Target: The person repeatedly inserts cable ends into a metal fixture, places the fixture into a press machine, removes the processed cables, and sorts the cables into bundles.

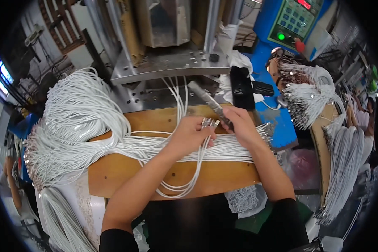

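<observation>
My left hand (pixel 188 135) is closed around a few white cables (pixel 196 172), whose metal connector ends (pixel 210 122) stick up between thumb and fingers. The cables loop down over the brown board's front edge and back up under the press. My right hand (pixel 242 124) grips the near, darker end of a long metal bar (pixel 206 99). The bar slants away to the upper left, its far end in front of the press's lower plate. Beneath both hands, a thick bundle of white cables (pixel 229 149) lies across the brown board (pixel 126 174).
A metal press (pixel 168 69) stands directly ahead. A large cable heap (pixel 86 113) fills the left. At right are a blue control box (pixel 287 25) with keypad and lit green button, a black pouch (pixel 241 88), and more cable bundles (pixel 344 164). Other people work at both sides.
</observation>
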